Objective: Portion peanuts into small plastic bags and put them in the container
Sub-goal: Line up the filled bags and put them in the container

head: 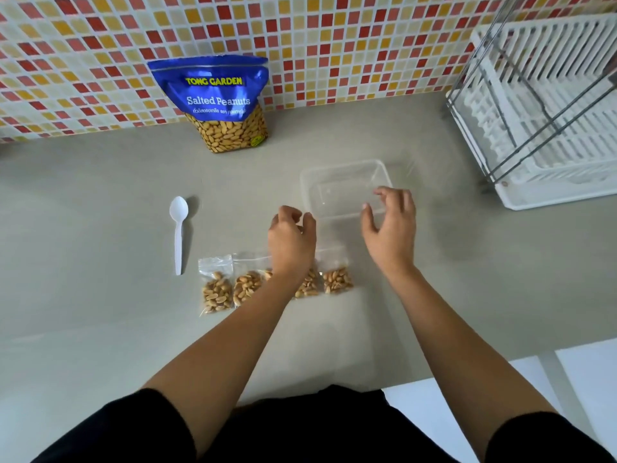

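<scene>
A clear plastic container sits on the grey counter, with nothing in it. In front of it lies a row of several small clear bags of peanuts, partly hidden under my left forearm; the rightmost bag is in plain sight. My left hand hovers at the container's near left corner with fingers curled and holds nothing I can see. My right hand is over the container's near right corner, fingers spread, nothing in it. A blue bag of salted peanuts leans on the tiled wall.
A white plastic spoon lies left of the small bags. A white dish rack with a metal frame stands at the right. The counter's front edge runs at the lower right.
</scene>
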The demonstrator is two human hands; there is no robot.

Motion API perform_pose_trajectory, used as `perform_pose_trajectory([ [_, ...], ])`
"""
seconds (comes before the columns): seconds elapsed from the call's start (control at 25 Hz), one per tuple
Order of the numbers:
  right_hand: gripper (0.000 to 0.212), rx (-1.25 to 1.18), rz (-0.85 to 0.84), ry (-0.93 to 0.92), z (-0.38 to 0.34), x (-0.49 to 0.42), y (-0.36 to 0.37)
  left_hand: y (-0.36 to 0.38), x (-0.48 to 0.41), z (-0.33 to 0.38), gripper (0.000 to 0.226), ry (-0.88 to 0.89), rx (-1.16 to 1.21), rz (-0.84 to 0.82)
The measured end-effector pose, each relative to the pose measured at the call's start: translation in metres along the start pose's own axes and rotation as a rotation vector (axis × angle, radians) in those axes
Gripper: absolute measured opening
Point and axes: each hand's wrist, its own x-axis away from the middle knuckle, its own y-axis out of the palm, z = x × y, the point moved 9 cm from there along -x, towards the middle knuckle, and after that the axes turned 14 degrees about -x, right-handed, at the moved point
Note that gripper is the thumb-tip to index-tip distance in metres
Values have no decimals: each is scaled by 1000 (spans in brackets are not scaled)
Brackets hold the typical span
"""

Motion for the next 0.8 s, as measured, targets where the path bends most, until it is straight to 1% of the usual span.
perform_pose_trajectory([
  [0.04,37,27,5,55,10,-11,0,7,-9,2,35,-24,4,-60],
  [0.08,48,54,-14,159,25,-19,3,16,-14,4,42,-48,2,-133],
  [0.16,63,58,-119,428,59,-27,16,31,-19,7,51,-86,-6,-253],
  [0.2,65,44,-194,530,71,-26,26,36,-20,8,52,-92,-13,-289],
  [0.24,64,40,-260,569,76,-24,36,38,-21,9,51,-94,-18,-309],
  [0.32,58,55,-303,549,74,-22,48,34,-26,4,49,-122,4,-311],
  [0.44,55,38,-285,524,57,-17,64,14,-38,-16,53,-197,73,-270],
  [0.6,57,-39,-341,505,19,-5,109,-29,-51,-55,52,-274,66,-196],
  [0.72,61,-87,-365,475,-8,7,139,-52,-52,-88,53,-344,76,-175],
  [0.8,63,-91,-367,459,-15,15,148,-60,-52,-100,54,-351,69,-179],
])
